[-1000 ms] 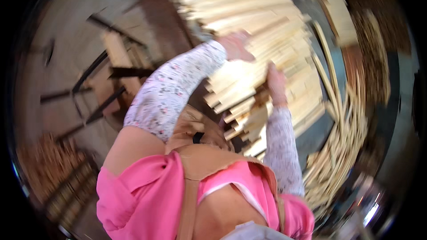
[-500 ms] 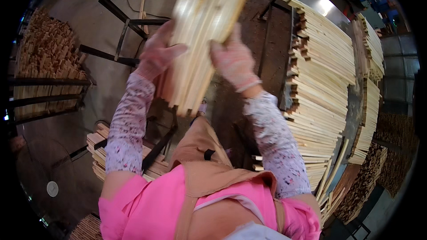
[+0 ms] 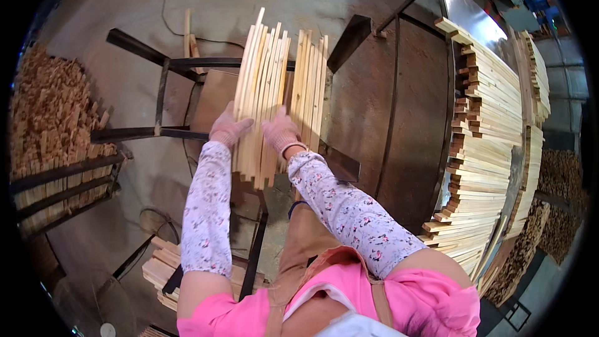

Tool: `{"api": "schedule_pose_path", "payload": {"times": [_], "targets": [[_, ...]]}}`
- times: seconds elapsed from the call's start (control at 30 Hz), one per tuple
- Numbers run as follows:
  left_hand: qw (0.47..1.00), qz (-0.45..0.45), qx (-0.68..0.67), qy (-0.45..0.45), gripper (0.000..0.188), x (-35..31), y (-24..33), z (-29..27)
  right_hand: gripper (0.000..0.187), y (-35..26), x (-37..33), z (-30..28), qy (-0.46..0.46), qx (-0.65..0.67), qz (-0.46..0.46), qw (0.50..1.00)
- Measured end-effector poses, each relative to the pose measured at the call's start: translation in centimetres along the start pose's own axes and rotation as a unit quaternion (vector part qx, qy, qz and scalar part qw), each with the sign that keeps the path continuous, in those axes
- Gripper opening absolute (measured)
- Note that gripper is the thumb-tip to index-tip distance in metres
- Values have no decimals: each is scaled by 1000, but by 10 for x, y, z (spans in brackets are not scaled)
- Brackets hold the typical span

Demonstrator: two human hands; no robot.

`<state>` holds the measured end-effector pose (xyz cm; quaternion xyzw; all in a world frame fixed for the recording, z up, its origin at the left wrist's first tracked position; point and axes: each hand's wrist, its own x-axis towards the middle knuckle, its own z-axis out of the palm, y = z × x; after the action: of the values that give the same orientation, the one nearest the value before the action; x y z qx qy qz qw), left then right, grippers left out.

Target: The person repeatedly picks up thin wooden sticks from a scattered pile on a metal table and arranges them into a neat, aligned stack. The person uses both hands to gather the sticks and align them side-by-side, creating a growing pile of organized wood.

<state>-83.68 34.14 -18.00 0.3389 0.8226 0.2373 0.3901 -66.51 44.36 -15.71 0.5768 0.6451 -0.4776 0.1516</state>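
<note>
A bundle of pale wood strips point(image 3: 259, 87) lies lengthwise between my gloved hands, its far ends uneven. My left hand point(image 3: 229, 128) presses on the bundle's left side, and my right hand point(image 3: 280, 130) grips its right side, fingers curled against the strips. Just right of it, a second group of wood strips point(image 3: 310, 81) rests on the dark metal rack point(image 3: 342, 161). Both groups lie low, at the rack in front of my legs. The undersides of the strips and some of my fingers are hidden.
On the right, a metal-topped table point(image 3: 465, 9) carries long rows of wood strips point(image 3: 493, 100). A dark frame point(image 3: 159, 97) juts out at the left. Beyond it stands a rack heaped with short sticks point(image 3: 53, 112). More boards point(image 3: 163, 271) lie low near my left elbow. A cable point(image 3: 163, 9) crosses the floor.
The bundle of wood strips has come down from in front of me onto the rack, beside the other strips. Both hands have moved lower with it, still at its sides.
</note>
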Motion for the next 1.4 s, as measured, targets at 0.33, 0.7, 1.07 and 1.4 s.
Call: {"api": "schedule_pose_path", "payload": {"times": [0.33,0.7,1.07,1.4], "targets": [[983,-10,185,-15,94,35,-37,74,48,132,-135,-19,-101,8,-297,950],[861,430,136,-237,70,-252,99,224,57,521,-522,-111,519,259,255,773],[932,219,-209,-200,37,-388,233,415,77,732,-596,14,588,435,345,588],[691,591,318,-268,75,-423,341,498,69,856,-679,-20,486,213,395,750]]}}
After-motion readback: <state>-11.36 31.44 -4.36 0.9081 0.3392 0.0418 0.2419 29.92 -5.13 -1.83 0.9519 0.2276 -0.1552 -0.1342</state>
